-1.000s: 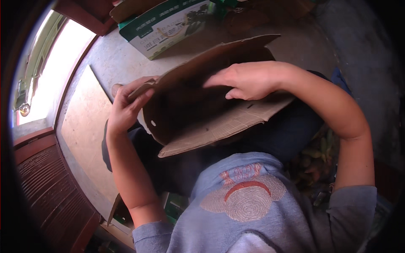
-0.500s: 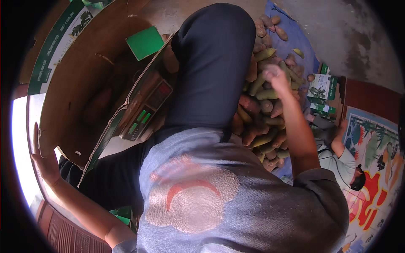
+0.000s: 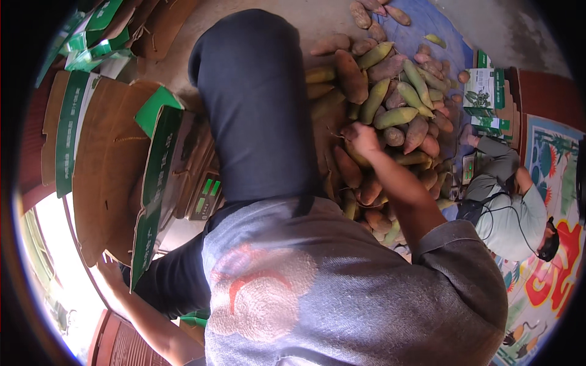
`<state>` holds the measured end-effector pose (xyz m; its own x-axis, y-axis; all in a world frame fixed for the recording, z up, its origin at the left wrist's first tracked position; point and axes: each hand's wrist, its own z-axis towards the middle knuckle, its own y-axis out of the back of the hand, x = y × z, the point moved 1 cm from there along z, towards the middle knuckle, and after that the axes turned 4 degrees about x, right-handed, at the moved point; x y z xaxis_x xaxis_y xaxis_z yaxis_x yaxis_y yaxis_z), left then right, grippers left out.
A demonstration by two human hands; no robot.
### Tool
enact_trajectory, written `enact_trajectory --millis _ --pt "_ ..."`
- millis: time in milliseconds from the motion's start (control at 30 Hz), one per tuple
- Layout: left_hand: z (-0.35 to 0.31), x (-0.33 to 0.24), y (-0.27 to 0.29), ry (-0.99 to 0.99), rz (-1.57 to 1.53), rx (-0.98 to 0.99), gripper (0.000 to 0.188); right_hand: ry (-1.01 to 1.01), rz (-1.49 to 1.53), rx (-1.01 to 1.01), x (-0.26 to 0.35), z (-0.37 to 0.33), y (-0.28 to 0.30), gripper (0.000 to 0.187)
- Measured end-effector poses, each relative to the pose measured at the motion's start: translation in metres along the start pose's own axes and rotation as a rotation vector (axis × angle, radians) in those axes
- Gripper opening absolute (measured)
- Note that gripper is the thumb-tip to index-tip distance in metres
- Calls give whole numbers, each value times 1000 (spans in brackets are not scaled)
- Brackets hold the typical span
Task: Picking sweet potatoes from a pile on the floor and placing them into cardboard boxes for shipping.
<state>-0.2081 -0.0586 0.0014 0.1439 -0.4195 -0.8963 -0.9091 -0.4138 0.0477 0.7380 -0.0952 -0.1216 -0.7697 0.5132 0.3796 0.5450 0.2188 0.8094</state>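
- Two hands: left hand (image 3: 112,277), right hand (image 3: 364,139)
- Heaped roots (image 3: 397,118), too many to count
- One blue sheet (image 3: 418,33)
- One small green root (image 3: 435,41) by its right edge
- One co-worker (image 3: 510,210)

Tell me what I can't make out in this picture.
All in the head view:
- Left hand: its grip by the box, too small and washed out by glare.
- Right hand: how its fingertips meet the roots, hidden by the hand itself.
- Box bottom: partly hidden by the box's green side and shadow.
- Roots farthest left: possibly more behind the raised leg.
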Motion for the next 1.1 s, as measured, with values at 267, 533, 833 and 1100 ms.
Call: enact_trajectory --millis 267,533,833,1100 --pt "-40 -51 -131 -113 1533 6 45 -235 -703 181 -96 54 112 66" --pt "-8 -34 -5 -305 1301 46 39 -109 -1018 496 -94 78 77 79" --pt "-14 -39 -132 -21 2076 -37 29 1 -1216 494 -121 45 89 40" --pt "15 -47 -92 -673 1103 -58 39 9 -892 361 -108 28 37 75"
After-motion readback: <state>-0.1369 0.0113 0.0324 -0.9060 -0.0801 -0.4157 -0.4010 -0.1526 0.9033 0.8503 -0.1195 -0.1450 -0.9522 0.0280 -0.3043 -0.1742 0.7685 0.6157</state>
